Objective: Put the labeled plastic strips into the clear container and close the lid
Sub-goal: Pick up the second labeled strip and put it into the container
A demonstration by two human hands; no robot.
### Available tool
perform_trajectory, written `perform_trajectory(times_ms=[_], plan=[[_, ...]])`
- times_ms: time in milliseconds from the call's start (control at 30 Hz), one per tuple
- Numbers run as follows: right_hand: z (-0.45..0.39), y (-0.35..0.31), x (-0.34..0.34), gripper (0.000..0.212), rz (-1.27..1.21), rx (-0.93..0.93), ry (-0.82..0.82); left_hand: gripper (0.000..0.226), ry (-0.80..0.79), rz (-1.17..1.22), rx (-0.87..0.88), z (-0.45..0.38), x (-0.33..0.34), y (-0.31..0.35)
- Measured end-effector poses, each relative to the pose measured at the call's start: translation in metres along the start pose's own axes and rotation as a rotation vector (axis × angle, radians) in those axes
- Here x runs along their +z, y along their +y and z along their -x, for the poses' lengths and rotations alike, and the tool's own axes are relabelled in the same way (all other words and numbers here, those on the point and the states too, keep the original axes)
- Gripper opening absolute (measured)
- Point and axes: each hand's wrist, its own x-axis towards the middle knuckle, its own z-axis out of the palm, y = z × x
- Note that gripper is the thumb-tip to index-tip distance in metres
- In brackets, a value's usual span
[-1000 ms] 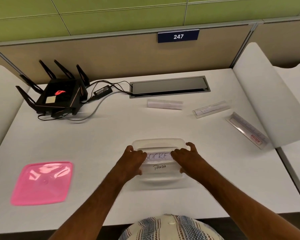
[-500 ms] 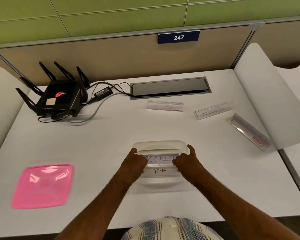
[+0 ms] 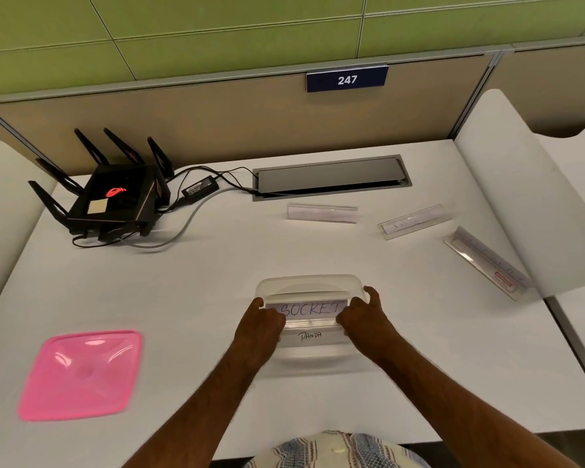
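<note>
The clear container (image 3: 308, 282) sits on the white desk in front of me. A strip marked SOCKET (image 3: 309, 309) lies across its opening, with my left hand (image 3: 262, 324) pinching its left end and my right hand (image 3: 362, 315) pinching its right end. Below it inside the container lies a strip marked PANDA (image 3: 313, 336). Three more clear strips rest on the desk: one (image 3: 321, 212) at the back middle, one (image 3: 414, 221) to its right, and one (image 3: 487, 261) near the right edge. The pink lid (image 3: 81, 374) lies flat at the front left.
A black router with antennas (image 3: 112, 197) and its cables and power brick (image 3: 200, 189) occupy the back left. A grey cable hatch (image 3: 331, 177) is set into the desk at the back. White curved dividers stand at both sides (image 3: 520, 197).
Both hands have shifted slightly while holding the SOCKET strip over the container; more of its lettering shows between them. Everything else on the desk stays put.
</note>
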Motion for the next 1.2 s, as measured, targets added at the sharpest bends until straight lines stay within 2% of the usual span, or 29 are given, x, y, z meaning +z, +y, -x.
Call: perform_trajectory(times_ms=[67,133,233,300,400,467,567,633,733,967,1067,1200], plan=[[-0.004,0.0,-0.001,0.022,0.0,0.027,-0.038,0.016,0.01,-0.052,0.038,-0.001,-0.002,-0.005],[-0.005,0.0,-0.004,0.023,0.008,0.027,-0.036,0.015,-0.018,0.012,0.005,0.004,-0.011,0.0],[-0.003,-0.001,-0.008,0.025,-0.002,0.025,-0.043,0.017,0.094,-0.002,0.018,0.006,-0.018,0.003],[-0.003,0.002,-0.008,0.025,-0.016,0.005,-0.047,0.014,0.041,0.009,0.034,0.004,-0.016,0.004],[-0.001,0.005,-0.008,0.029,-0.104,-0.028,-0.014,0.017,0.052,0.009,0.067,0.003,-0.016,0.002],[0.001,0.007,-0.007,0.028,-0.185,-0.034,0.108,0.023,0.123,0.059,0.091,0.001,-0.014,-0.001],[-0.002,0.01,-0.008,0.017,-0.441,0.018,0.389,0.013,0.395,0.248,0.112,-0.001,-0.018,-0.001],[-0.007,0.014,-0.014,0.016,-0.553,0.103,0.472,0.009,0.53,0.343,0.076,-0.006,-0.023,-0.001],[-0.018,0.027,-0.023,0.022,-0.627,0.211,0.534,0.016,0.608,0.48,-0.032,-0.022,-0.034,-0.006],[-0.053,0.063,-0.032,0.018,-0.968,0.447,0.492,0.033,0.573,0.91,-0.231,-0.073,-0.066,-0.022],[-0.072,0.076,-0.029,0.025,-1.079,0.542,0.423,0.044,0.454,1.058,-0.274,-0.098,-0.076,-0.031],[-0.097,0.091,-0.023,0.042,-1.15,0.603,0.325,0.059,0.313,1.102,-0.328,-0.132,-0.081,-0.04]])
